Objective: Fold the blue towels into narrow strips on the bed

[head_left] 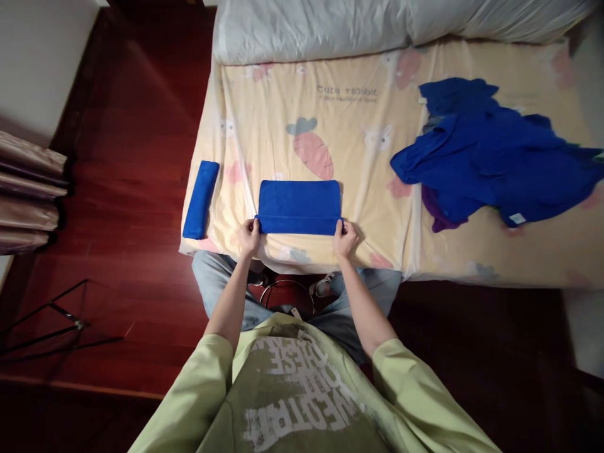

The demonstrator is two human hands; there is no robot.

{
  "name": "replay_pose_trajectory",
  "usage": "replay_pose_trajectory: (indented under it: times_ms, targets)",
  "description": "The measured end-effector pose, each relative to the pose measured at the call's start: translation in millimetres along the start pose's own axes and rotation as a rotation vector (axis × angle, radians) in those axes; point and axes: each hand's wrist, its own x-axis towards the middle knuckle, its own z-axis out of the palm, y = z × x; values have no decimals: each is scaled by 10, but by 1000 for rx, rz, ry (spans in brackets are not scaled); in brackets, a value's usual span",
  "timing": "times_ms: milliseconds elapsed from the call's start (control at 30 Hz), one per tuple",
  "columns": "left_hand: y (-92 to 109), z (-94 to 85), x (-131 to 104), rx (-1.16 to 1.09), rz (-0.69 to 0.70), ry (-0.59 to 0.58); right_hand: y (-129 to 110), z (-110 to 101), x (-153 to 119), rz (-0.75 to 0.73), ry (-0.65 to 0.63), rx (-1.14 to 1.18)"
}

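A blue cloth (pixel 299 200) lies flat on the bed in front of me, its near part folded over in a strip along the front edge. My left hand (pixel 249 236) pinches the left end of that strip. At the right end, my right hand (pixel 346 238) grips the strip between thumb and fingers. A second blue cloth (pixel 201 200), folded into a narrow bundle, rests near the bed's left edge. To the right lies a loose heap of blue cloths (pixel 500 157), with a purple piece (pixel 441 211) showing under its near side.
The bed (pixel 363 163) has a pale yellow sheet with carrots and rabbits. A grey-white bedding roll (pixel 311 28) runs along its far side. Black tripod legs (pixel 70 321) stand on the red floor at left, near a curtain (pixel 28 192).
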Motion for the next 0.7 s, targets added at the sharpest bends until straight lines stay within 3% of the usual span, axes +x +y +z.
replay_pose_trajectory:
  times_ms: [367,700]
  targets:
    - [79,50,-87,-107,-55,101,55,53,9,34,39,35]
    - [51,164,-167,21,9,198,62,94,-11,-23,93,24]
